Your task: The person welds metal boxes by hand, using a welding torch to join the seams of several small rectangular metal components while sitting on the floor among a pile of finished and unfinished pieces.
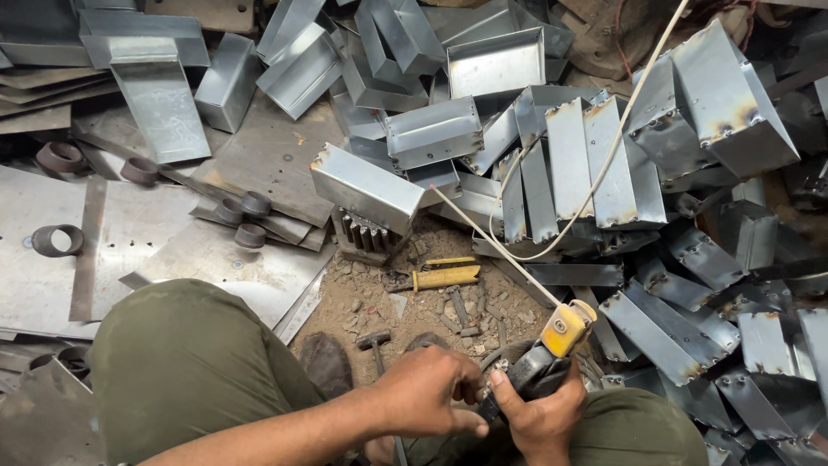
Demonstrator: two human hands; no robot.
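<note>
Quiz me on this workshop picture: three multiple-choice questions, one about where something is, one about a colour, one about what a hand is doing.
1. Where does the hammer lie?
A. on the dirt ahead of the hands
B. inside a metal box
C. on the sheets at left

2. What colour is the top of the tool in the right hand?
A. red
B. yellow
C. blue

3. What is the left hand doing?
A. resting flat on the knee
B. holding the hammer
C. pinching at the tool's tip

Answers: 1 A, it lies on the gritty ground by the knee; 2 B, the cap where the cable enters is yellow; 3 C, its fingers close at the tip.
</note>
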